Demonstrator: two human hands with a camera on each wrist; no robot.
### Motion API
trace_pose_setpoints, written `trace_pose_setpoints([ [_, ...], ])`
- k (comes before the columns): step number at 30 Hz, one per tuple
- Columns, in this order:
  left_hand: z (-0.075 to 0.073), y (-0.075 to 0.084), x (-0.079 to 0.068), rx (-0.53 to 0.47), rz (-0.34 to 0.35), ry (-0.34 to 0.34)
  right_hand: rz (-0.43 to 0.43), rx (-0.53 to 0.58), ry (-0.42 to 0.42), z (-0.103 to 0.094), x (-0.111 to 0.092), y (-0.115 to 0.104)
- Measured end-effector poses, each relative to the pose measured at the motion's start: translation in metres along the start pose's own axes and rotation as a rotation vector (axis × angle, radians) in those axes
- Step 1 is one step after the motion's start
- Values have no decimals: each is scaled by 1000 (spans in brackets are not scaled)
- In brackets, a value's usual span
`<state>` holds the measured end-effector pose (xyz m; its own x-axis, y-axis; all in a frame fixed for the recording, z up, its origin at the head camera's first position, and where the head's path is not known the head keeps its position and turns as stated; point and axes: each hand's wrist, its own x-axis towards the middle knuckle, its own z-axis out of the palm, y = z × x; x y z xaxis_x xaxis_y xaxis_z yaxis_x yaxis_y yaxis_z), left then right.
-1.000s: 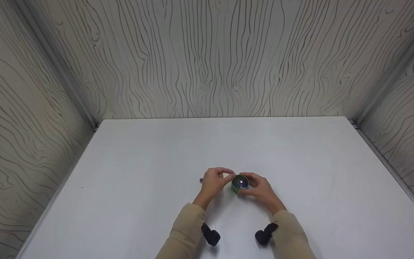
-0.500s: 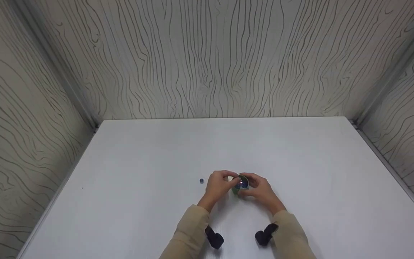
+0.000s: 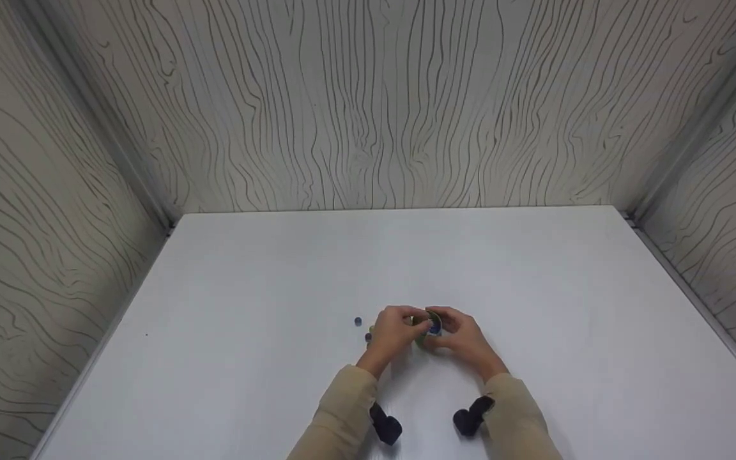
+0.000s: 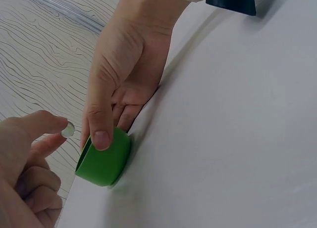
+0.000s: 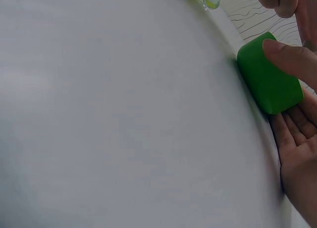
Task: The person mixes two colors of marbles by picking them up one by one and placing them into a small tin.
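Observation:
A small green cup point(image 4: 106, 161) stands on the white table with its wall toward the wrist cameras. My right hand point(image 3: 465, 335) grips it, thumb on the near side and fingers behind. Above the cup's rim is my left hand point(image 3: 395, 331), which pinches a clear glass marble point(image 4: 68, 130) between thumb and index finger; its other fingers are curled in. In the head view the left fingers partly cover the cup's opening, where dark blue shows inside. Loose marbles point(image 3: 358, 321) lie to the left of the left hand, some partly hidden behind it.
In the right wrist view, a clear marble with a yellow-green core point(image 5: 211, 1) lies at the top. Black wrist cameras point(image 3: 387, 430) hang under both sleeves. Wood-grain patterned walls point(image 3: 368, 102) enclose the white table point(image 3: 246, 275) at the back and sides.
My left hand has moved right, from beside the cup to over its rim. More loose marbles now show to its left. The right hand has stayed in place on the cup.

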<state>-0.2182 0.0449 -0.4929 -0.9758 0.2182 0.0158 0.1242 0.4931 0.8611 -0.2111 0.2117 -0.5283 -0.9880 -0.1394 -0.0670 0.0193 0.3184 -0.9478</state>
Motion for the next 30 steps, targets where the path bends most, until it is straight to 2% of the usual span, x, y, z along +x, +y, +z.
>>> trace_pose_setpoints([
  [4,1,-1,0,-29,-1,-23,-9,-7,-4,0,-1,0],
  [9,0,-2,1,19,30,11,-43,-14,-22,-2,0,0],
  [12,-1,-3,1,24,16,17,-46,-11,-21,-2,0,-1],
  [18,-3,-5,1,-8,-18,20,-39,-27,-16,-2,1,-1],
  [30,-13,-13,2,-63,20,43,-32,-18,-16,-2,-1,-3],
])
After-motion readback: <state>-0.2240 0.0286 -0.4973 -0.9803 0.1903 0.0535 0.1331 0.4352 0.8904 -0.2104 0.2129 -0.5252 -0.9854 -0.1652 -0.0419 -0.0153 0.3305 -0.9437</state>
